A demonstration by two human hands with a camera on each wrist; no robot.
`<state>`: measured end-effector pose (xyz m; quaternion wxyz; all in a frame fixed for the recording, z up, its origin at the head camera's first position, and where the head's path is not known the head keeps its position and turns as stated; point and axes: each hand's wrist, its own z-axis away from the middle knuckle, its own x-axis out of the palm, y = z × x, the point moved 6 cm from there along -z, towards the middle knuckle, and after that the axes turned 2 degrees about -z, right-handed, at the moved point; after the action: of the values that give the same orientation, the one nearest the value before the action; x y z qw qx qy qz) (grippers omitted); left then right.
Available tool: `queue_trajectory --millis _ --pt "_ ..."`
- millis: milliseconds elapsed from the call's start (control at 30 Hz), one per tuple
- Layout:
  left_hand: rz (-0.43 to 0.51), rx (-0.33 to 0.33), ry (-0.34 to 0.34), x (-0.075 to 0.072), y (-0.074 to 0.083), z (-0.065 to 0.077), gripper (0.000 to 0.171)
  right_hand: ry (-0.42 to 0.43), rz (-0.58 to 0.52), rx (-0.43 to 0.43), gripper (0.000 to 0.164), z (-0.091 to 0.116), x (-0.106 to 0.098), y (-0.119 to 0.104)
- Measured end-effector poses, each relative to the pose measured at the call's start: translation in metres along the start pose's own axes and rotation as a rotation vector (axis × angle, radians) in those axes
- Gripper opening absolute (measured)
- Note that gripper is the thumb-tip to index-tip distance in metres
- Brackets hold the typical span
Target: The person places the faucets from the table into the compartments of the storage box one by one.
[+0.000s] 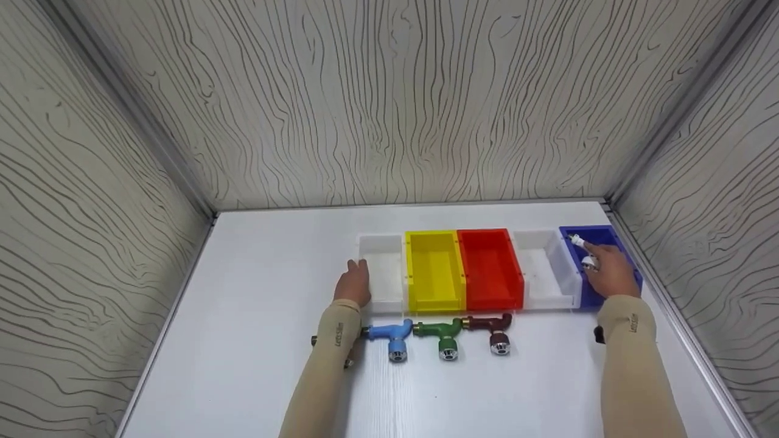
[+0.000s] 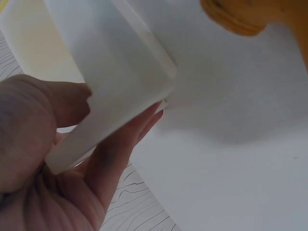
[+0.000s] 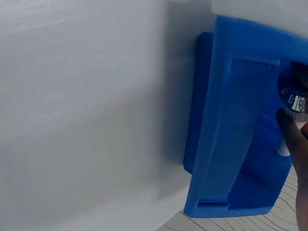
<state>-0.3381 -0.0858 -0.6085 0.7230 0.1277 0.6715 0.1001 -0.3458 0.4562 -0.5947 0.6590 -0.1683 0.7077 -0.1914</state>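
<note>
My left hand grips the side wall of the leftmost white bin; the left wrist view shows thumb and fingers on either side of that wall. My right hand holds a white faucet at the blue bin on the far right. In the right wrist view the faucet's chrome end shows over the blue interior, partly cut off by the frame edge. Below the bins lie a light blue faucet, a green faucet and a dark red faucet.
Between the end bins stand a yellow bin, a red bin and another white bin, side by side. An orange thing, mostly hidden by my left forearm in the head view, lies near it. Wood-grain panels enclose the white table.
</note>
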Motion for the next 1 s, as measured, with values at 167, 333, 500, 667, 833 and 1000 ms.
queue_trajectory --millis 167,333,500,667,833,1000 --pt "0.01 -0.01 -0.005 0.0034 -0.002 0.0004 0.053 -0.013 -0.006 0.023 0.061 0.0012 0.0029 0.0009" --pt "0.008 0.004 0.017 0.0025 -0.002 0.0026 0.05 -0.025 -0.011 0.025 0.062 0.0023 0.0045 0.0017" --pt "0.036 0.003 0.009 0.0005 -0.0015 0.005 0.049 -0.024 -0.015 0.008 0.061 0.0026 0.0053 0.0005" --pt "0.009 0.013 0.034 -0.0044 0.0002 0.0058 0.047 -0.005 -0.032 -0.023 0.06 0.0018 0.0049 -0.0011" --pt "-0.014 0.028 0.037 -0.0051 0.0022 0.004 0.048 0.008 -0.048 -0.018 0.061 0.003 0.0039 0.0013" --pt "-0.009 0.021 0.028 -0.004 0.0012 0.0039 0.05 0.008 -0.051 -0.003 0.063 0.001 0.0061 0.0033"
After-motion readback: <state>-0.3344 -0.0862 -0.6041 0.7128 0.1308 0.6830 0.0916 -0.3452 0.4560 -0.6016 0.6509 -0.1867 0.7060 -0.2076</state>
